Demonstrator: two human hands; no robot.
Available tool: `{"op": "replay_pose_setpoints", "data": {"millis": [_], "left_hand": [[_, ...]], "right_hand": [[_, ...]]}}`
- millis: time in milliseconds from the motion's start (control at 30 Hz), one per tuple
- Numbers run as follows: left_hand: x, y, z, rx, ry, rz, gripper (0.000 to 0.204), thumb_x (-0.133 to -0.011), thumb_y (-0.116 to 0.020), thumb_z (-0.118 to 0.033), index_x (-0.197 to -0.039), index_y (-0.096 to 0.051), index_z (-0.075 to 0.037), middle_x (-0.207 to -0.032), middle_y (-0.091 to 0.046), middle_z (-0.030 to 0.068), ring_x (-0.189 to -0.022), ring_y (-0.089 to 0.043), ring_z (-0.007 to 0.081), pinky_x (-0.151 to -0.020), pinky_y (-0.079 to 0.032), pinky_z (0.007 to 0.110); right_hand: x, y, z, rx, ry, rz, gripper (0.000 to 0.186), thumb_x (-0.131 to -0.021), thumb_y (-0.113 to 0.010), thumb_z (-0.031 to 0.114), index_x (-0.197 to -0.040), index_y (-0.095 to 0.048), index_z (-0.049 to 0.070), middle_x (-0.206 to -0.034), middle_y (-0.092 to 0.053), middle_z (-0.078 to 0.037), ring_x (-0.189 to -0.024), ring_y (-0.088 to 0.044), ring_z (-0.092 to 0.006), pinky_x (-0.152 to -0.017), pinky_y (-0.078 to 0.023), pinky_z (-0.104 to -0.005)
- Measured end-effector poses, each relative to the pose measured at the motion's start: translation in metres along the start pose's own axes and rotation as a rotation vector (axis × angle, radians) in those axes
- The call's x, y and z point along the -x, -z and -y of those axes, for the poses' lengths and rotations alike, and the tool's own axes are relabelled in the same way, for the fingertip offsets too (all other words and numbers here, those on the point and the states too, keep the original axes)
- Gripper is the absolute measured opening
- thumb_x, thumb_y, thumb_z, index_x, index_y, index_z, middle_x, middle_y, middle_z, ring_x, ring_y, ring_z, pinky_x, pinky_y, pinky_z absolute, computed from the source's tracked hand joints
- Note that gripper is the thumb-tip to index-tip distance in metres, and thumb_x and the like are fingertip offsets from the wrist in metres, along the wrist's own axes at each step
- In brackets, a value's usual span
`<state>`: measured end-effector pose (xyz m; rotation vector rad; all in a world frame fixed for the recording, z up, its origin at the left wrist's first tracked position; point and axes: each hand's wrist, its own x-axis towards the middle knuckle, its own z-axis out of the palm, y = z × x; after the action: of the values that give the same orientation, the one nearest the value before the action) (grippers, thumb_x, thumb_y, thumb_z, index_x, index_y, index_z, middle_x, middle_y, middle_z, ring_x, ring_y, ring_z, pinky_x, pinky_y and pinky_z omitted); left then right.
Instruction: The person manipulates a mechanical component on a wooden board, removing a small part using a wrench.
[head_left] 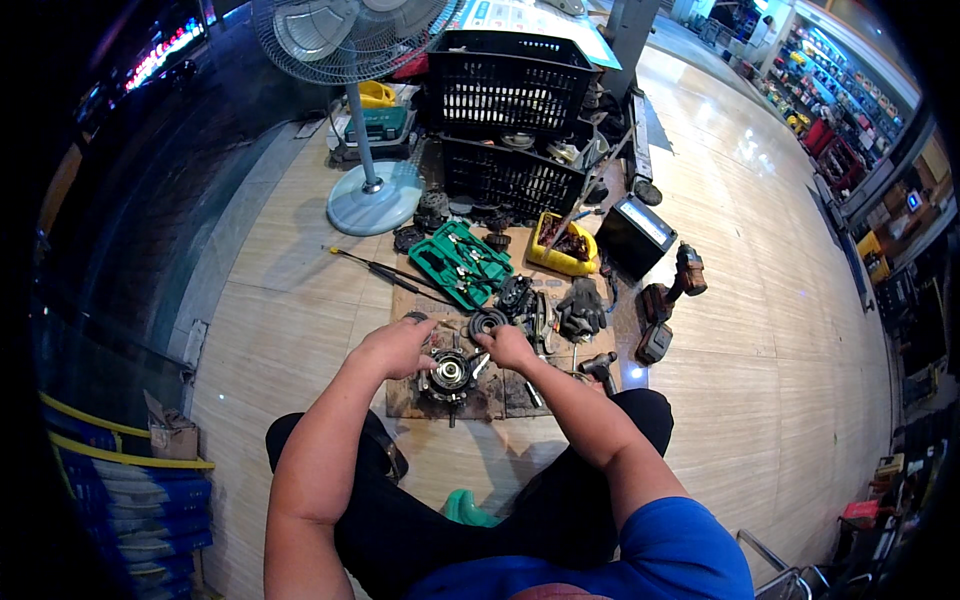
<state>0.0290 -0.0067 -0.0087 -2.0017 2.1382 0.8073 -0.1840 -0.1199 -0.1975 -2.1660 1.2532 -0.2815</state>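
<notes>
A round metal machine part (449, 372) with a bright central bore sits on the stained cardboard (483, 402) in front of me. My left hand (394, 349) is at its left, thumb near the rim and fingers apart. By those fingertips is a small dark round piece (415, 316); whether they touch it is unclear. My right hand (510, 348) is closed on the near edge of a dark, grooved, pulley-like ring (487, 321), just beyond the machine part. A silvery piece (480, 366) lies between the hands.
An open green tool case (460, 264) lies beyond my hands. Around it are a yellow bin (563, 246), dark gloves (581, 309), a black battery (636, 237) and a cordless drill (687, 270). Black crates (512, 80) and a standing fan (374, 198) are farther back.
</notes>
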Motion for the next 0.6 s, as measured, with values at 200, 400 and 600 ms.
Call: {"op": "replay_pose_setpoints", "data": {"millis": [200, 400, 600], "left_hand": [[-0.001, -0.004, 0.004, 0.008, -0.020, -0.021, 0.075, -0.080, -0.077, -0.034, -0.141, -0.040, -0.011, -0.129, -0.056, 0.0214, -0.119, -0.055, 0.0381, -0.096, -0.047, 0.044], [-0.006, -0.012, 0.009, 0.007, -0.053, -0.048, 0.074, -0.079, -0.078, -0.034, -0.139, -0.041, -0.011, -0.126, -0.058, 0.0226, -0.116, -0.056, 0.0404, -0.094, -0.048, 0.045], [-0.006, -0.013, 0.008, 0.018, -0.037, -0.044, 0.070, -0.078, -0.078, -0.034, -0.135, -0.045, -0.011, -0.124, -0.059, 0.0222, -0.115, -0.056, 0.0407, -0.093, -0.048, 0.046]], "right_hand": [[-0.002, 0.001, -0.001, -0.436, -0.247, 0.132, 0.053, -0.095, -0.059, 0.042, -0.074, -0.065, -0.007, -0.060, -0.064, -0.016, -0.045, -0.063, -0.0217, -0.050, -0.053, -0.0376], [0.001, -0.004, -0.003, -0.023, 0.033, -0.080, 0.046, -0.093, -0.058, 0.039, -0.081, -0.068, -0.004, -0.076, -0.067, -0.025, -0.072, -0.067, -0.0394, -0.069, -0.053, -0.0475], [0.000, -0.007, -0.006, -0.021, 0.024, -0.046, 0.040, -0.090, -0.060, 0.035, -0.084, -0.068, -0.004, -0.078, -0.066, -0.026, -0.075, -0.067, -0.0405, -0.071, -0.052, -0.0484]]}}
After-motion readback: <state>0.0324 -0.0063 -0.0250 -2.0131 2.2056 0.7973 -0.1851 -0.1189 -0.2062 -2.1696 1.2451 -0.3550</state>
